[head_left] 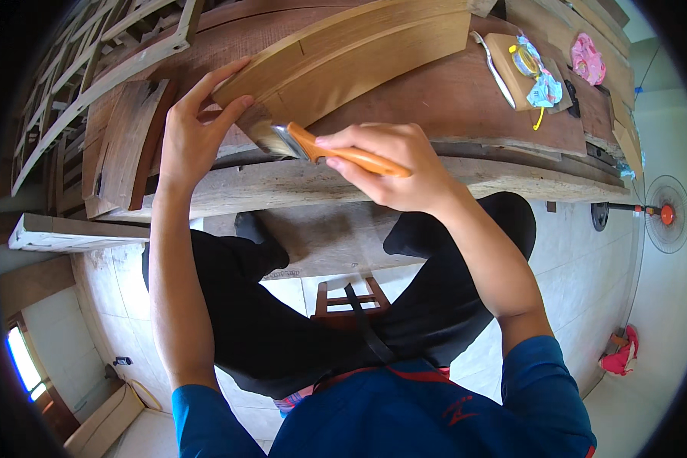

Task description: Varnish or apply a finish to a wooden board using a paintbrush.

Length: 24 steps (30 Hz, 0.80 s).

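My right hand is wrapped round the orange handle of a flat paintbrush with a metal collar. Its pale bristles point left, close to the near end of a long wooden board; whether they touch it I cannot tell. The board has a grooved, light-brown face and stands tilted, running from near left to far right over the workbench. At the near left end, my left hand grips the board, thumb on the near side and fingers on the far edge.
Dark wooden planks lean left of my left hand, with a slatted wooden frame behind. On the right lie a toothbrush, a wood block with a tape roll, and pink cloth. A fan stands at far right.
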Each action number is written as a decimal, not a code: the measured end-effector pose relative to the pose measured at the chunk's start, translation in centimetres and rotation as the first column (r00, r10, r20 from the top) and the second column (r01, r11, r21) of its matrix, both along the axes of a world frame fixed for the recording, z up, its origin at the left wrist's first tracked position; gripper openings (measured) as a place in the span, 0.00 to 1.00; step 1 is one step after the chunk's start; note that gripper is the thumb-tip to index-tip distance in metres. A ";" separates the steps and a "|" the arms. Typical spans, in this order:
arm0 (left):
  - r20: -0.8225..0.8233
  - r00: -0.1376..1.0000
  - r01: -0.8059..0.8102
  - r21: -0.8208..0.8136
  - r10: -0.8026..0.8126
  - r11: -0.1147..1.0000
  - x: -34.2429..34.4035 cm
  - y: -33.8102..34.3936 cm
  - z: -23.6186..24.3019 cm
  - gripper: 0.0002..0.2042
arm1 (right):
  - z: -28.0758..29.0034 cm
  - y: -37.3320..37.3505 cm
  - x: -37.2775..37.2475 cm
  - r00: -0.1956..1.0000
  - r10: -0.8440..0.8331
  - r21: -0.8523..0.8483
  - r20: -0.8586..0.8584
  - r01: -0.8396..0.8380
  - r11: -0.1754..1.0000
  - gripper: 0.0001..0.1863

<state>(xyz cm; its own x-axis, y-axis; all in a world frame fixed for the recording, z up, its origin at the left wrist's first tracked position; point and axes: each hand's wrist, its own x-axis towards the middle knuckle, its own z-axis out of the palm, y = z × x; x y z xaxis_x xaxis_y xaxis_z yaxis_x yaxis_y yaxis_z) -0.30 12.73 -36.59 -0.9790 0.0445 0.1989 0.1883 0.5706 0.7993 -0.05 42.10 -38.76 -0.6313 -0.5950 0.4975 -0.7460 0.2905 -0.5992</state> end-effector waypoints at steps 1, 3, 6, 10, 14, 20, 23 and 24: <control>0.002 1.000 0.005 0.002 -0.005 1.000 -0.1 0.0 -0.2 0.24 | -0.5 0.2 -0.4 1.000 -0.012 0.035 -0.014 0.012 0.999 0.11; -0.034 0.998 -0.048 -0.024 0.047 0.999 0.4 -0.1 -0.1 0.23 | 1.1 2.1 -2.3 0.994 -0.086 -0.154 0.072 0.097 0.983 0.11; -0.018 1.000 -0.021 -0.042 0.021 0.999 0.2 0.6 0.5 0.25 | 2.6 6.1 -5.0 0.898 -0.438 -0.297 0.040 0.429 0.853 0.10; 0.010 1.000 -0.010 -0.059 0.011 0.998 0.1 0.9 0.8 0.24 | 0.6 4.6 -3.8 0.941 -0.338 -0.293 0.034 0.332 0.897 0.10; 0.020 1.000 0.017 -0.004 -0.017 1.000 0.2 0.2 0.5 0.24 | 0.7 1.2 -0.7 0.990 -0.029 -0.020 -0.136 0.026 0.999 0.11; -0.084 0.996 0.007 0.026 -0.005 1.000 0.2 0.7 0.1 0.23 | 2.4 9.9 -7.3 0.847 -0.529 -0.302 -0.060 0.490 0.818 0.06; -0.073 0.997 0.009 -0.014 -0.010 1.000 0.4 0.8 0.4 0.24 | 0.8 10.1 -7.6 0.766 -0.639 -0.252 -0.075 0.605 0.755 0.06; -0.068 0.998 -0.007 -0.041 0.004 0.999 0.6 0.3 0.4 0.24 | 1.1 7.5 -5.6 0.757 -0.650 -0.176 -0.064 0.632 0.754 0.06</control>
